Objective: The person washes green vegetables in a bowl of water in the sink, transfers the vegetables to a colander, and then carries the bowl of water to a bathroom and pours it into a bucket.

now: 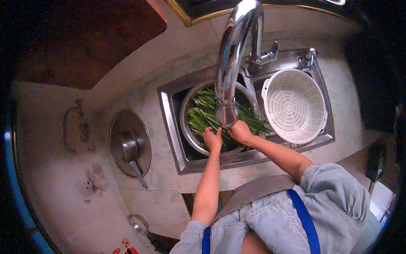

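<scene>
Long green leafy stalks [203, 111], which look like garlic chives, fill a round metal basin [187, 133] in the left bowl of the sink. My left hand [213, 139] is over the basin's near side, thumb and a finger spread at the stalks. Beside it, my right hand [241, 133] reaches into the greens with curled fingers. The faucet spout [226, 85] hangs above the basin and hides part of the greens and the right fingertips. Whether either hand grips any stalks cannot be made out. Some stalks hang over the basin's right rim.
A white plastic colander [288, 107] rests over the right bowl of the steel sink [177, 163]. Behind stands the faucet lever [269, 55]. A round metal lid [128, 120] leans at the left of the counter [161, 184]. A dark cabinet [95, 38] juts in at upper left.
</scene>
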The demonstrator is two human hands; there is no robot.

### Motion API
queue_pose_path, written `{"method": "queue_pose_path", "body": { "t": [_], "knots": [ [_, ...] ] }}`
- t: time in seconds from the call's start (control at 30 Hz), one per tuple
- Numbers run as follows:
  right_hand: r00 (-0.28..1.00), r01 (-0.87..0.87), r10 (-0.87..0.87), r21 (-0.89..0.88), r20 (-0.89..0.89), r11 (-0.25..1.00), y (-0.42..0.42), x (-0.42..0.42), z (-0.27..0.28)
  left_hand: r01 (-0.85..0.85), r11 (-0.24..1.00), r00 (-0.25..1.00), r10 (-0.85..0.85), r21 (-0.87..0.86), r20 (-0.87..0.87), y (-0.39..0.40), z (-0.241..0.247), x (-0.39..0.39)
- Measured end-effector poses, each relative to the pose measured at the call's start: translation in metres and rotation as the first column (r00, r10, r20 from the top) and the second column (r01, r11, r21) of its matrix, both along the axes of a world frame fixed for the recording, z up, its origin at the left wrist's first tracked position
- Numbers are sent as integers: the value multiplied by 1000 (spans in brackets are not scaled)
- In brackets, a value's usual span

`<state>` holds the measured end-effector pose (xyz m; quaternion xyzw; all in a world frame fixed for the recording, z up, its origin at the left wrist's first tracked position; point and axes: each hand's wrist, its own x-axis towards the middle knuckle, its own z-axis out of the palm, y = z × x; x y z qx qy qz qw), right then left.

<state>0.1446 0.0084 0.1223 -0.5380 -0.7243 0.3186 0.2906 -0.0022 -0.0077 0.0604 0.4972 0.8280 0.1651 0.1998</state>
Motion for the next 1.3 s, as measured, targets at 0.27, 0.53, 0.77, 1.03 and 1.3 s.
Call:
{"method": "queue_pose_path", "body": {
  "t": [0.27,0.53,0.77,1.03,1.3],
  "knots": [
    [988,155,-156,-79,-1,985,13,19,1,-87,994,938,60,63,341,-5,9,-9],
    [990,139,-142,-109,-22,984,15,19,-3,-225,953,701,302,-201,646,-7,9,-23],
    [986,110,-118,73,115,991,23,15,-4,-125,982,885,173,-139,432,-19,-34,-33],
    [947,205,-149,-178,284,962,72,-10,-43,0,999,873,21,-43,488,-36,-11,-18],
    [898,151,-221,-207,-380,967,71,-41,-156,-287,958,738,217,7,639,-46,9,-16]
  ]
}}
